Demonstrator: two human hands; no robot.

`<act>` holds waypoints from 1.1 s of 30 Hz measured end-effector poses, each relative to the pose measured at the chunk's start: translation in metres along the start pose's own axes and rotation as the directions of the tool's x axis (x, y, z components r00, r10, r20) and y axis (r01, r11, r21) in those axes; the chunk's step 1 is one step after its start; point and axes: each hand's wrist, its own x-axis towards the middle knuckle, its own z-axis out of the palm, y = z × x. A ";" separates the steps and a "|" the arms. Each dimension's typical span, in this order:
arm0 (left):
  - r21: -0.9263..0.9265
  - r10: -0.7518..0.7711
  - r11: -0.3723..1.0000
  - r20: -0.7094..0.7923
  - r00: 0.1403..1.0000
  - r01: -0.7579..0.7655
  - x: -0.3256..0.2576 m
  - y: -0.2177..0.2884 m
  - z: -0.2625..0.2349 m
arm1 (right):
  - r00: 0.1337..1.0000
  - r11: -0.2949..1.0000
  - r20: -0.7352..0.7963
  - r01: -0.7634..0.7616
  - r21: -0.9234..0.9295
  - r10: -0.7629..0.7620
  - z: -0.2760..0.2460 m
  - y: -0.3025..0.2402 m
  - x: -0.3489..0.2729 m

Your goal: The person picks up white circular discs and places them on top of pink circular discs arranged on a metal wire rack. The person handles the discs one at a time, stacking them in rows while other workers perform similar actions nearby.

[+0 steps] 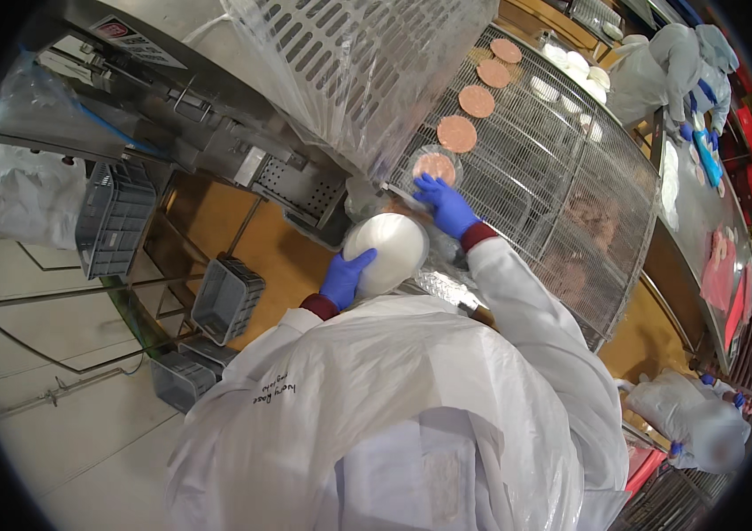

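My left hand (349,276), in a blue glove, grips a thick stack of round white sheets (392,252) in front of my body, with the thumb lying across the top. Farther right, my right hand (447,208), also gloved in blue, reaches to the near end of a wire mesh conveyor (517,190). Its fingers are stretched out and touch the near edge of a clear round sheet (455,159). A pink meat patty (434,169) lies at that sheet, which shows as a pale ring around it. Several bare patties (457,134) run in a line beyond.
A slotted metal guard (323,53) draped in plastic stands left of the belt. Grey crates (228,299) sit on a rack at left. Co-workers (672,66) work at far right, another person (690,416) at lower right. White packs (575,66) lie past the belt.
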 end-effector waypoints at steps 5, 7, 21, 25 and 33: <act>0.161 -0.028 0.987 0.005 1.000 0.027 0.043 0.015 0.022 | 0.726 0.437 -0.053 -0.352 0.828 0.686 -0.040 0.086 0.002; 0.130 0.020 0.991 -0.014 1.000 -0.018 0.058 0.014 0.033 | 0.820 0.948 -0.489 -0.315 0.046 0.297 -0.054 0.067 0.040; 0.268 0.215 0.945 -0.076 0.974 -0.188 0.087 0.031 0.083 | 0.845 0.809 -0.034 -0.498 0.311 0.533 -0.111 0.076 0.011; 0.191 0.194 0.966 -0.089 0.977 -0.174 0.083 0.038 0.071 | 0.505 0.747 -0.661 -0.652 0.129 0.555 -0.142 0.186 0.040; 0.286 0.184 0.946 -0.086 0.979 -0.153 0.076 0.040 0.070 | 0.782 0.769 -0.099 -0.623 -0.146 0.615 -0.090 0.209 0.127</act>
